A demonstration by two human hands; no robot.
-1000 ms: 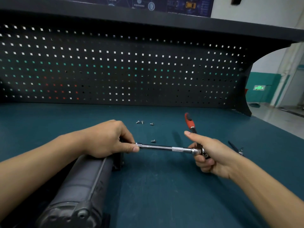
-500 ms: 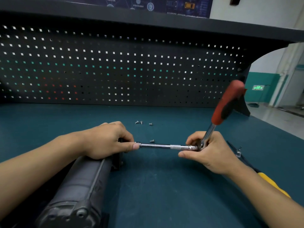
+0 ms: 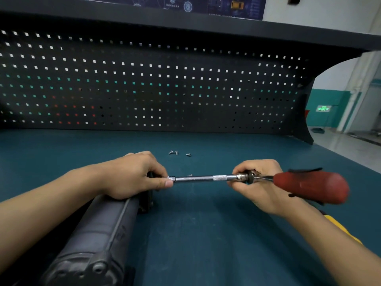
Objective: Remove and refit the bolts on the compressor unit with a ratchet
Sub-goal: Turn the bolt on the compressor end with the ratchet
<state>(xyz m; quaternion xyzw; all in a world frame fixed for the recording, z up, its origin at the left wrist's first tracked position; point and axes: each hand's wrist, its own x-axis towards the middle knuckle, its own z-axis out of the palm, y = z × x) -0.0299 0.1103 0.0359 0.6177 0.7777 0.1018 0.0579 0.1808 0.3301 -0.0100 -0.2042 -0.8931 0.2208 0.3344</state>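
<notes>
Ratchet work at the compressor's far end, both hands on the tool.

The left hand [image 3: 132, 174] pinches the socket end of the bar [image 3: 198, 178] against the end of the compressor [image 3: 99, 234], which lies on the bench [image 3: 206, 234] at lower left. The right hand [image 3: 257, 182] curls round the head of the ratchet [image 3: 309, 187], whose red handle is blurred. Loose bolts [image 3: 175, 152] lie beyond the bar. The long bar could tilt under a swing, slipping the socket off and rounding the hidden bolt head.
</notes>
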